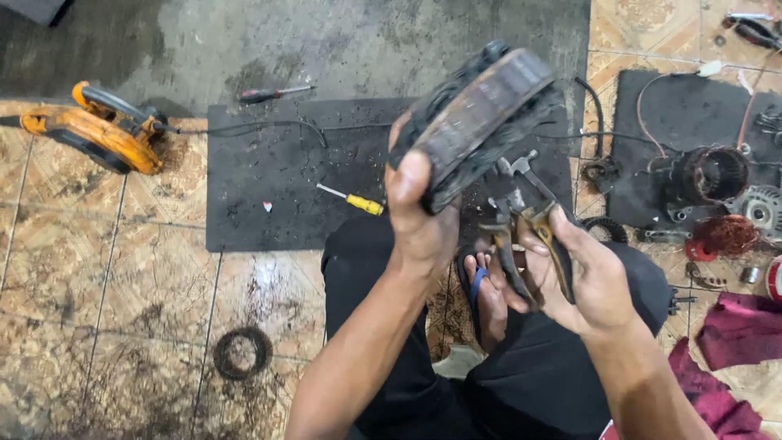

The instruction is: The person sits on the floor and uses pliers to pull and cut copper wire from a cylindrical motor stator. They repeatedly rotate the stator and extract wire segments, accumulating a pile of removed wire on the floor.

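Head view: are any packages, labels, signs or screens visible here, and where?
None that can be made out: no package, sign or screen.
Small white scrap: on the black mat, left of the yellow-handled screwdriver; too small to tell whether it is a label.

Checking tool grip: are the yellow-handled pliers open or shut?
Open: the yellow-handled pliers in the right hand show spread handles, jaws parted beside the dark ring-shaped stator.

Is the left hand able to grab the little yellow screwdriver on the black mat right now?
Probably not yet. The left hand is full, gripping a dirty round motor part. The yellow screwdriver lies uncovered on the black mat, just left of that hand.
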